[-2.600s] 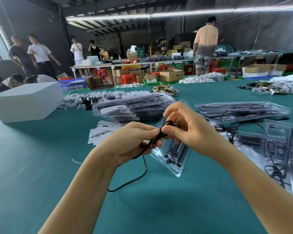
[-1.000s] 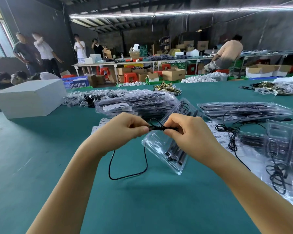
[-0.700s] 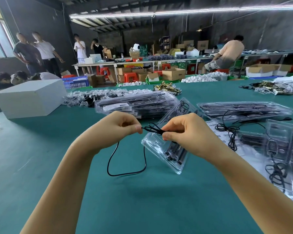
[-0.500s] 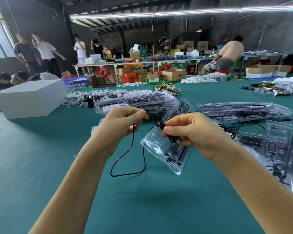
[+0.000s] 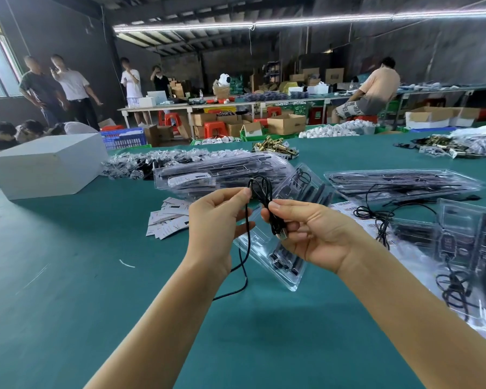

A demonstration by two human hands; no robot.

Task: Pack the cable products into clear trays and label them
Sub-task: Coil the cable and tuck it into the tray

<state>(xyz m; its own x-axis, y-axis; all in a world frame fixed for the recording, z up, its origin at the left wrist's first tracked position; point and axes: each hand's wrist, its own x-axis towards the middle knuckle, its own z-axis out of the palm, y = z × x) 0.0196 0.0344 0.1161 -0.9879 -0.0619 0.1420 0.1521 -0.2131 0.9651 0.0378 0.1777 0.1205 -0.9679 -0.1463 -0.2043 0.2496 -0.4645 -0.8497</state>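
A thin black cable [image 5: 265, 192] is being held up in the air between two bare hands, over a green tabletop [image 5: 68, 290]. Its upper part is forming small loops between the hands, and its loose end is hanging down and curling onto the tabletop. The left hand [image 5: 216, 220] is pinching the cable near the loops between thumb and fingers. The right hand [image 5: 309, 231] is pinching the gathered strands, with a metal plug showing by its fingers.

Directly behind and below the hands, a clear tray [image 5: 278, 248] is lying slanted on the tabletop with dark parts inside it. Just beyond it, a stack of filled clear trays [image 5: 216, 172] is sitting, and a second stack [image 5: 399, 182] is lying to the right. More clear trays [image 5: 472, 248] with black cables are spreading along the right edge, near barcode labels [image 5: 345, 204]. A loose heap of small white cards [image 5: 169, 217] is lying left of the hands. A white box [image 5: 45, 164] is standing far left. Several people are standing or sitting in the background, among cardboard boxes and red stools.
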